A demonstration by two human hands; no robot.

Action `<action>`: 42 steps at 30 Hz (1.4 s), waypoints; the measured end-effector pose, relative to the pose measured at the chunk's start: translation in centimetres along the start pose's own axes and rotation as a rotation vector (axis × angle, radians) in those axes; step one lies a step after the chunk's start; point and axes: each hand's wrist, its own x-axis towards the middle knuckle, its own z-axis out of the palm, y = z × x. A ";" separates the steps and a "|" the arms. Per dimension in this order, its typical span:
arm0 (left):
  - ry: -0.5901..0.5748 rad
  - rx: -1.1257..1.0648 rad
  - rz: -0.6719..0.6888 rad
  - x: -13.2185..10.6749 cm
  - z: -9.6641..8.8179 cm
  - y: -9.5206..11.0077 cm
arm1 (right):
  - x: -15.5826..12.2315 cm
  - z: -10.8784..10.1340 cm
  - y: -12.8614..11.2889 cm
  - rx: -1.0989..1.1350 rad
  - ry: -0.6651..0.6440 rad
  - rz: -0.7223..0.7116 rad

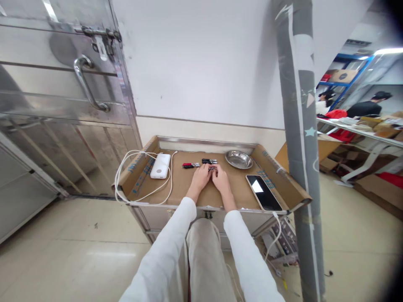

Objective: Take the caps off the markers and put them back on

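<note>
Sleeves point(165, 251), L hand point(202, 178), R hand point(219, 178) nr pens point(208, 162), blue writing point(267, 179) illeg.

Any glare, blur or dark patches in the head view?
Head view: white patch on the phone, likely glare; bright shine on the metal door; dark right corners; small thing at the left hand and right hand too unclear to identify.

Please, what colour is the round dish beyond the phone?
The round dish is shiny silver, seen best in the head view.
</note>
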 end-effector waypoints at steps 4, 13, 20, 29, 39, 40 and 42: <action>0.059 0.042 -0.034 0.0 0.2 -0.1 | 0.0 0.1 0.1 0.028 0.009 -0.015; 0.120 0.101 -0.187 -0.1 0.9 -0.5 | 0.1 0.5 0.6 0.032 0.050 -0.049; 0.079 0.123 -0.212 -0.1 0.7 -0.4 | 0.3 0.8 1.4 0.018 0.000 -0.073; 0.091 0.114 -0.205 -0.1 0.9 -0.4 | 0.2 0.8 1.3 -0.018 0.002 -0.075; 0.154 0.197 -0.286 -0.2 0.7 -0.5 | 0.2 0.9 1.2 -0.025 -0.012 -0.074; 0.156 0.200 -0.297 -0.3 0.7 -0.5 | 0.2 0.9 1.2 -0.024 -0.016 -0.072; 0.161 0.213 -0.316 -0.4 0.7 -0.5 | 0.2 0.9 1.2 -0.029 -0.019 -0.071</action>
